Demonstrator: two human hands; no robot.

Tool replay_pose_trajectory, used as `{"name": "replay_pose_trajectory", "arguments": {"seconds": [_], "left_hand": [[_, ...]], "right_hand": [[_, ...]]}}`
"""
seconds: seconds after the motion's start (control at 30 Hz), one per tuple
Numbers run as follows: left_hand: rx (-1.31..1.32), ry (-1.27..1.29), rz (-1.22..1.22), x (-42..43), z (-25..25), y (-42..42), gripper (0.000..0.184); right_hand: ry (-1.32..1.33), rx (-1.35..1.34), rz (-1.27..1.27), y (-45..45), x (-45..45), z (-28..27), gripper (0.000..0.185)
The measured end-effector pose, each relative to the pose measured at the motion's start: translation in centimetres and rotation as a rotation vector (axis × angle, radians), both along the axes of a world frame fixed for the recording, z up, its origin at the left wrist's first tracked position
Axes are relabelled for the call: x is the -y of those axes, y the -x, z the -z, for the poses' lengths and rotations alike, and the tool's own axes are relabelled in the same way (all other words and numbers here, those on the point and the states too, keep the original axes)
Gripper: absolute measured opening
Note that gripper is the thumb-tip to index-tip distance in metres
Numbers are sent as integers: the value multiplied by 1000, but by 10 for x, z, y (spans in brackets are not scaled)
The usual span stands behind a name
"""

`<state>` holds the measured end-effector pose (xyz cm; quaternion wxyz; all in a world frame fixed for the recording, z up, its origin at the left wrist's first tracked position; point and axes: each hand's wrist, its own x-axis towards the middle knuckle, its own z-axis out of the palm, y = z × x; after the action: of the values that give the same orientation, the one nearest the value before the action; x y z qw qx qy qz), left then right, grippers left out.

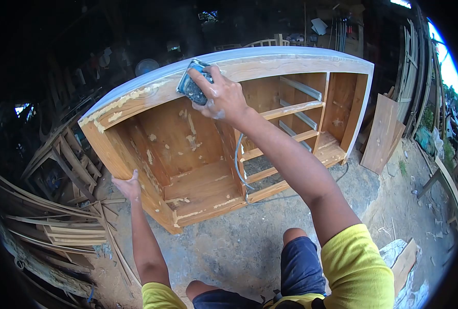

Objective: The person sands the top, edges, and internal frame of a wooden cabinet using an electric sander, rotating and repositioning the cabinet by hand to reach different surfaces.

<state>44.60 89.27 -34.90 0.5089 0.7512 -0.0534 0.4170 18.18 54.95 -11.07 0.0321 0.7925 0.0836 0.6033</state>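
A wooden cabinet frame [208,206] with open compartments and pale filler patches stands before me. My right hand [221,98] is wrapped round a dusty blue power sander [193,82], which rests against the front face of the cabinet's top rail, left of its middle. A grey cord [236,159] hangs below that hand across the compartments. At the cabinet's left side, my left hand [128,186] lies against the outer edge with thumb and fingers apart. Pale dust coats both hands.
Chair-like wooden frames [74,159] and curved wood strips [59,234] are piled at the left. A wooden board [381,134] leans at the right. Another board [404,262] lies on pale sheeting at the lower right. The cord trails over the concrete floor [229,257].
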Motion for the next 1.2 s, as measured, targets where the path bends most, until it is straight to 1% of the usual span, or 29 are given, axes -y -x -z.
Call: {"name": "replay_pose_trajectory", "arguments": {"seconds": [0.1, 0.17, 0.23, 0.3, 0.33, 0.43, 0.5, 0.57, 0.63, 0.67, 0.7, 0.77, 0.8, 0.83, 0.9, 1.0, 1.1, 1.2], "left_hand": [[21, -11, 6, 0, 1, -2, 101], [26, -14, 10, -1, 4, -7, 102], [31, -18, 8, -1, 5, -8, 102], [36, -12, 13, -1, 5, -7, 103], [42, -14, 8, -2, 6, -8, 103], [61, -8, 8, -1, 6, -12, 103], [42, 5, 6, 1, 6, -11, 102], [41, 8, -17, 3, 8, -13, 102], [39, 15, -43, 3, 7, -12, 101], [36, 5, -49, 4, 7, -11, 101], [33, -7, -53, 5, 6, -10, 100], [32, 1, -53, 5, 5, -9, 100], [32, 3, -44, 4, 6, -9, 100], [30, 5, -50, 4, 5, -9, 100], [42, 1, -46, 4, 5, -7, 98], [60, -4, -44, 1, 9, -11, 98], [-4, -13, -54, 2, 0, 2, 100], [2, -14, -17, 0, -2, 4, 100]], "right_hand": [[-90, 78, 34, 19, 43, 9, 92], [-102, 140, 48, 35, 71, 12, 92], [-215, 220, 128, 50, 99, 15, 80], [-291, 259, 193, 67, 128, 16, 76], [-300, 303, 186, 76, 145, 17, 73], [-350, 414, 187, 100, 198, 19, 73], [-459, 437, 237, 115, 233, 23, 75], [-599, 421, 211, 127, 260, 24, 75], [-616, 393, 234, 133, 270, 24, 73], [-548, 388, 247, 132, 270, 25, 73], [-543, 385, 237, 128, 264, 24, 73], [-294, 389, 232, 117, 243, 22, 74], [-229, 383, 205, 109, 226, 18, 75], [-228, 381, 200, 101, 208, 15, 75], [-128, 251, 124, 82, 168, 11, 77], [-9, 166, 70, 47, 102, 4, 83], [68, 27, 11, 13, 33, -3, 91], [130, -53, -7, -20, -30, -10, 93]]}}
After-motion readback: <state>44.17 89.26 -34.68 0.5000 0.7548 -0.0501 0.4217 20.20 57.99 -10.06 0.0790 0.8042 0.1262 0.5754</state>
